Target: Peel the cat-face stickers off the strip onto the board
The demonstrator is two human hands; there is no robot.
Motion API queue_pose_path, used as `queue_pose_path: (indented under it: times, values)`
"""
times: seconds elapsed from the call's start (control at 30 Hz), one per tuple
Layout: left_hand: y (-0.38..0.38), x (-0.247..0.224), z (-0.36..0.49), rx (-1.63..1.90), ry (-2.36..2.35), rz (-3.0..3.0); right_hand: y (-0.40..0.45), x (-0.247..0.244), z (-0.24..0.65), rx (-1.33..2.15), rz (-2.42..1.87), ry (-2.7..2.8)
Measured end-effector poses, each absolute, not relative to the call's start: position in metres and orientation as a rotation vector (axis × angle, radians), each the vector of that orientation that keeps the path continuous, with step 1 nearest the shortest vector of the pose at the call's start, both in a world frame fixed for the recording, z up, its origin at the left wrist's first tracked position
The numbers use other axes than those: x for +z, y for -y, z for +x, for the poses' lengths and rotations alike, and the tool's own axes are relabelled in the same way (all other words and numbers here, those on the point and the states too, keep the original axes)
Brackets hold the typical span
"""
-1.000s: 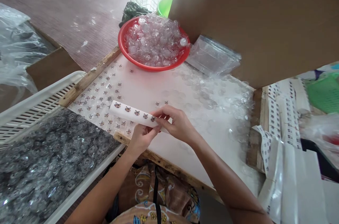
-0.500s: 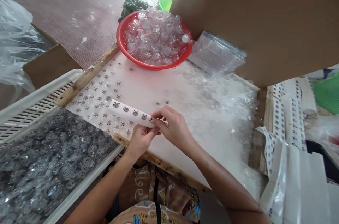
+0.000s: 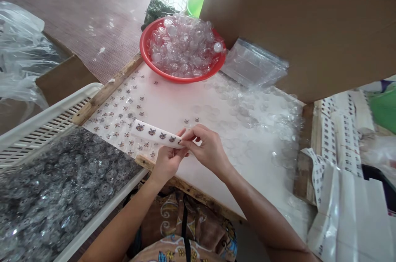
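Observation:
A white strip of stickers (image 3: 157, 134) printed with several small animal faces stretches leftward from my fingers, above the white work board (image 3: 173, 103). My left hand (image 3: 168, 162) holds it from below, near its right end. The thumb and forefinger of my right hand (image 3: 206, 146) pinch that same end, touching my left fingertips. Whether a sticker is peeled there is hidden by the fingers. Left of the strip, many clear discs with animal-face prints (image 3: 119, 113) are scattered on the board. Two more prints (image 3: 192, 121) lie just beyond my right hand.
A red basin (image 3: 145, 53) heaped with clear round pieces stands at the board's far end. Loose clear discs (image 3: 244, 107) spread on the right. A white crate (image 3: 93, 93) full of discs adjoins the left side. Sticker strips (image 3: 337, 130) lie right; a cardboard panel (image 3: 297, 27) rises behind.
The view has shifted slightly, so everything sits a little lower and to the right. Both hands keep hold of the strip in nearly the same pose.

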State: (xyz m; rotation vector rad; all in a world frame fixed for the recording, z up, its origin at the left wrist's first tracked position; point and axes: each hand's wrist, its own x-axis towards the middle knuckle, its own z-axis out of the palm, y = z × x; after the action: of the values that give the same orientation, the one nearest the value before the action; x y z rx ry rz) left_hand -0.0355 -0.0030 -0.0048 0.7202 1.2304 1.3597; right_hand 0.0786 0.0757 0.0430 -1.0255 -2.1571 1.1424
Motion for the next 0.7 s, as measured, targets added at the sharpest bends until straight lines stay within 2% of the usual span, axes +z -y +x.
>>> queue_pose_path:
  times: [0.43, 0.53, 0.63, 0.7]
  values:
    - [0.003, -0.003, -0.036, 1.359, -1.219, 0.734, -0.065, 0.041, 0.079, 0.994, -0.942, 2.177]
    - [0.003, -0.003, -0.037, 1.38, -1.187, 0.669, -0.07, 0.046, 0.081, 1.063, -0.89, 2.11]
    - [0.004, -0.003, -0.037, 1.348, -1.199, 0.625, -0.099, 0.047, 0.088, 1.194, -1.018, 1.931]
    - [0.005, -0.002, -0.037, 1.314, -1.214, 0.622, -0.128, 0.04, 0.092, 1.161, -1.197, 1.85]
